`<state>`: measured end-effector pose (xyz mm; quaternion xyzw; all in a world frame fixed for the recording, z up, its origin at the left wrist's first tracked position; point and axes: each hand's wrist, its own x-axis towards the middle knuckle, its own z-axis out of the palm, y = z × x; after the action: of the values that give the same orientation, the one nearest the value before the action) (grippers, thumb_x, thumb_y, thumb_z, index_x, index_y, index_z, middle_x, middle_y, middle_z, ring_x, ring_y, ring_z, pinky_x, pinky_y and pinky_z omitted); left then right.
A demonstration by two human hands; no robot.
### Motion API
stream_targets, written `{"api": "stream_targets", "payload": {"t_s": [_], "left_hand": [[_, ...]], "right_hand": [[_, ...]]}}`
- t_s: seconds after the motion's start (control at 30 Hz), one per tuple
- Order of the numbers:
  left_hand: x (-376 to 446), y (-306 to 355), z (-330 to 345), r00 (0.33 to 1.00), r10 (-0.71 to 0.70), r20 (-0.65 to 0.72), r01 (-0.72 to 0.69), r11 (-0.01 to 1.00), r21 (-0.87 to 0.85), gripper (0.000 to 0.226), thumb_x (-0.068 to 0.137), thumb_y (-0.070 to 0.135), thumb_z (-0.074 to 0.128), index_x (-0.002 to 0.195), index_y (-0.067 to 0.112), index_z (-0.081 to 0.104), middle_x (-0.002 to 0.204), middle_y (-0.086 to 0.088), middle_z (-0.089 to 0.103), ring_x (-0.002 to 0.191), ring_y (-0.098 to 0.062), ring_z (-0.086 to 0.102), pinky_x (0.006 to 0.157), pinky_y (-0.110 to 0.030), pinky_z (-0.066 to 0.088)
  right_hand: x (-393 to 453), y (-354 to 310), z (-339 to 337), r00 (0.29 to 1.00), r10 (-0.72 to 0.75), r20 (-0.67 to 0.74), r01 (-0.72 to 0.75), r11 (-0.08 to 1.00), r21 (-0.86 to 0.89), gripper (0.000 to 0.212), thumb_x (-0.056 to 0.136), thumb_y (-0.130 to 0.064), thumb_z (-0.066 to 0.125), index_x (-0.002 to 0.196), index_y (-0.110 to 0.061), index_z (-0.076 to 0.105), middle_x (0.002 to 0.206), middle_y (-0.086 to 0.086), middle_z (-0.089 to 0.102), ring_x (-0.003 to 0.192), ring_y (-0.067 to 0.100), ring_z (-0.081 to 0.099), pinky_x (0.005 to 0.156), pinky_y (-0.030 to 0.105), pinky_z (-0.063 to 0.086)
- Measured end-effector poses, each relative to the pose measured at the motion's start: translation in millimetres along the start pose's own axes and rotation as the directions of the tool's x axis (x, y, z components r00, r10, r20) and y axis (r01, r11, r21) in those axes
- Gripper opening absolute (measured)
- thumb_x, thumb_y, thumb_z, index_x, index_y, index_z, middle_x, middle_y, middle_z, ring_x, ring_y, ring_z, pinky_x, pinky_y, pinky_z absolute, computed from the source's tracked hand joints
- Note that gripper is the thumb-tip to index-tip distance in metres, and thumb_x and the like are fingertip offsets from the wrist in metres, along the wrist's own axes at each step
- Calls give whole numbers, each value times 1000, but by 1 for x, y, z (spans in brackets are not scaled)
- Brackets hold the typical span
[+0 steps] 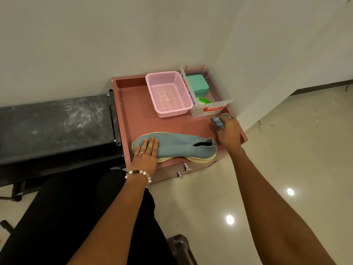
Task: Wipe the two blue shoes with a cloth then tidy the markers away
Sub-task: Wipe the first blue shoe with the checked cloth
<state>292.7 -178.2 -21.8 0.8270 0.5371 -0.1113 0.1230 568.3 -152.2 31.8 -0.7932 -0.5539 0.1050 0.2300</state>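
A blue shoe point(181, 147) with a pale sole lies on its side along the front of the pink cabinet top point(133, 111), toe to the left. My left hand point(146, 153) presses flat on the toe with straight fingers. My right hand point(228, 132) is to the right of the heel, gripping a bunched blue-grey cloth point(219, 121) held above the cabinet top. Only one shoe shows clearly; a second pale sole edge peeks from under it. No markers are in view.
A pink mesh basket point(169, 92) stands at the back of the cabinet top, beside a clear plastic box point(206, 96) holding a teal case and a green item. A dark bench point(55, 123) lies to the left. Glossy tiled floor spreads to the right.
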Motion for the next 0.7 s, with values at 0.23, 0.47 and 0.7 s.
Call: {"api": "stream_targets", "payload": {"t_s": [0.23, 0.47, 0.7], "left_hand": [[2, 0, 5, 999, -46, -14, 45, 998, -42, 62, 100, 5, 23, 151, 8, -12, 160, -7, -13, 147, -25, -11, 119, -41, -2], [5, 4, 5, 996, -80, -46, 78, 995, -56, 61, 100, 6, 25, 152, 8, -7, 160, -6, -10, 147, -23, -9, 120, -41, 0], [2, 4, 0, 996, -81, -23, 80, 996, -43, 59, 101, 5, 25, 153, 11, -1, 160, -6, -11, 147, -23, -8, 120, -41, 0]], "right_hand": [[19, 8, 20, 917, 193, 350, -122, 969, -215, 60, 84, -24, 63, 139, -31, 38, 137, 18, 44, 126, 41, 36, 106, 52, 32], [-2, -27, 3, 760, -263, 594, 253, 962, 102, 42, 77, -14, 76, 117, -8, 64, 115, 5, 66, 103, 16, 61, 96, 32, 48], [-2, -21, 17, 703, -202, 682, 401, 905, -145, 61, 78, -19, 75, 134, -13, 51, 134, 5, 55, 121, 22, 50, 102, 30, 37]]}}
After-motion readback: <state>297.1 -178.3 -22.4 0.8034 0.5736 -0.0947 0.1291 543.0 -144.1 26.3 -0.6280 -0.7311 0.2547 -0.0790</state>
